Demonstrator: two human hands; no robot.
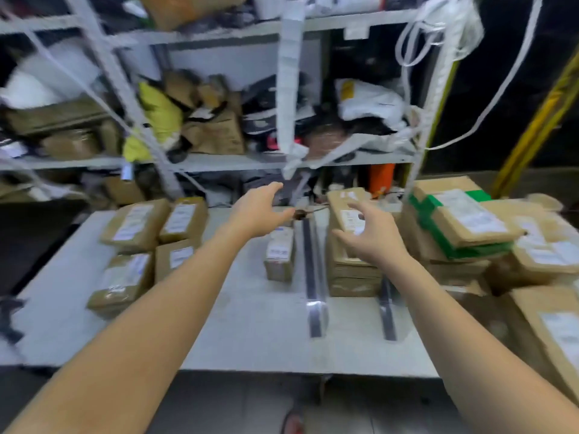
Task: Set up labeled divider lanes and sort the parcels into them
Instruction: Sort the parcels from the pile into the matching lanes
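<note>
I see a bright white table, shelves all smeared with blur, dark corners on the right, bent lines at the edges, soft fuzzy labels.

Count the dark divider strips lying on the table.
2. One dark strip lies between the lone small parcel and the middle stack; the other lies right of that stack, its far end hidden.

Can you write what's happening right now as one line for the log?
left hand open, empty, reaching | right hand open over parcel stack | two dark divider strips on table | unsorted parcels at right
</note>
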